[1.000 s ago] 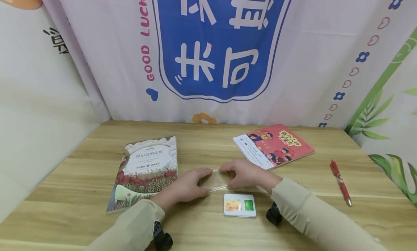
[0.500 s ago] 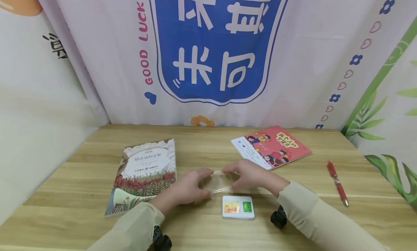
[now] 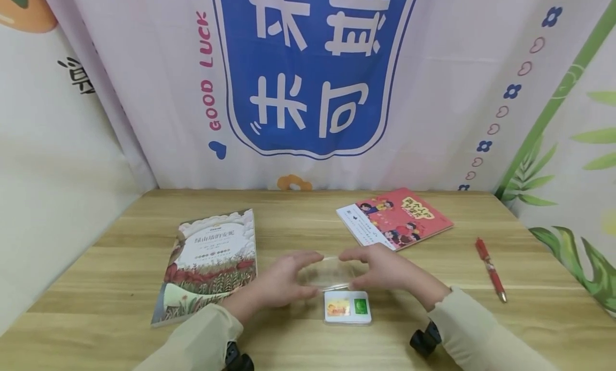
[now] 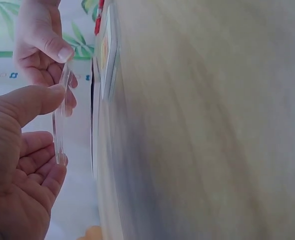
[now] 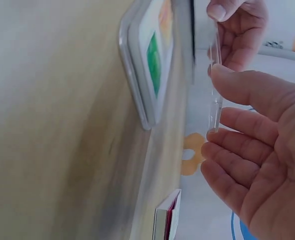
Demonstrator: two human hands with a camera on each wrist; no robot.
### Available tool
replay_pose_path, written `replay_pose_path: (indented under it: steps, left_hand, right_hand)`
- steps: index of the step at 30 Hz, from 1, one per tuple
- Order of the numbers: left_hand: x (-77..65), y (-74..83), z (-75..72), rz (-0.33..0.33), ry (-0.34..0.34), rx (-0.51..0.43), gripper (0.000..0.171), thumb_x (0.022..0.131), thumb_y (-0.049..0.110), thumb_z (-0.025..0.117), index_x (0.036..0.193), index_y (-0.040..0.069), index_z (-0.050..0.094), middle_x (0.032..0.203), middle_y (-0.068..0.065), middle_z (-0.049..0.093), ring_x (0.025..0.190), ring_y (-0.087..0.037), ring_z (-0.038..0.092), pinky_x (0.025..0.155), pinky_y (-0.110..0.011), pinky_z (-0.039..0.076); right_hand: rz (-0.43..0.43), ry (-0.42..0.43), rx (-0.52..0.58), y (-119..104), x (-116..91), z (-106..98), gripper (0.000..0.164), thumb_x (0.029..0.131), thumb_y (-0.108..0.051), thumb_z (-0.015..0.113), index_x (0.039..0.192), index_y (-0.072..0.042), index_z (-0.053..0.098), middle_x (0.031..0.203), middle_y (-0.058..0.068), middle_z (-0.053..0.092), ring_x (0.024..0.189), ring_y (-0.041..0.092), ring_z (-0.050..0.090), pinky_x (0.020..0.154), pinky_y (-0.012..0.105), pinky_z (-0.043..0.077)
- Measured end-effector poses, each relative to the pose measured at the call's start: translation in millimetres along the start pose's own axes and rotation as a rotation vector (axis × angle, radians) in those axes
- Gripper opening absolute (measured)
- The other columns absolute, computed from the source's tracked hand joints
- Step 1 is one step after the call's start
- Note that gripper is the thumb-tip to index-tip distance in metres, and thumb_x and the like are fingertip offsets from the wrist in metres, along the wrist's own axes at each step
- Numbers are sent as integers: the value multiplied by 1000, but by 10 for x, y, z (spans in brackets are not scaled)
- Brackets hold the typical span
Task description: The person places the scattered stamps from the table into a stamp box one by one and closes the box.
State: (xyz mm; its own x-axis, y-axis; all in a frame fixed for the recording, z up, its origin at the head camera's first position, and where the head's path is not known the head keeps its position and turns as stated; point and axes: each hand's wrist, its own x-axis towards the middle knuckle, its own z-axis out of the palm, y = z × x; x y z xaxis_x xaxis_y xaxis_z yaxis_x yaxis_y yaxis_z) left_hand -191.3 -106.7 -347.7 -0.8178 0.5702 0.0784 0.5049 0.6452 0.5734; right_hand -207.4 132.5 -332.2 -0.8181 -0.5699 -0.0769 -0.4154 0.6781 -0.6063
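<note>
Between them, my left hand [image 3: 281,280] and right hand [image 3: 391,272] hold a clear plastic lid [image 3: 331,275] by its opposite sides. In both wrist views the thin clear lid [image 4: 60,117] is pinched between thumb and fingers of each hand, raised off the table. Just in front of it, on the person's side, a flat white rounded case [image 3: 346,308] lies on the table, with an orange picture and a green one on top. Seen from the right wrist, the white case [image 5: 152,75] has a clear rim around its bottom edge. Neither hand touches the case.
On the wooden table [image 3: 289,339], a book with a flowery cover [image 3: 212,264] lies left of the left hand. A red book [image 3: 397,218] lies behind the right hand, and a red pen [image 3: 491,269] farther right. A printed curtain [image 3: 308,93] hangs behind the table.
Both hands have carried the clear lid slightly right and closer to the white case. The head view has shifted a little; the case and books appear to stay in place.
</note>
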Motion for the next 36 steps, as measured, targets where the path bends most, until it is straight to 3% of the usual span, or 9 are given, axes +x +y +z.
replay_pose_path:
  steps: [16,26,36]
  left_hand:
    - [-44,154,83,62,-28,-33,64,78,26,72,134,9,47,139,-10,46,127,-28,42,105,-47,33]
    - [-97,189,214,119,-47,-8,62,76,24,74,130,5,50,134,-10,51,124,-26,47,104,-45,35]
    - [-121,183,279,102,-80,3,62,76,26,74,131,7,51,134,-8,51,124,-24,46,105,-42,35]
  right_hand:
    - [-38,75,23,29,-329,55,51,76,-22,75,122,-6,60,128,11,57,119,31,51,97,50,41]
    - [4,45,78,65,-479,138,54,73,-26,77,120,-7,61,126,11,58,116,34,52,95,52,43]
    - [28,46,102,35,-547,218,56,69,-26,78,120,-9,61,124,10,59,116,31,52,99,53,38]
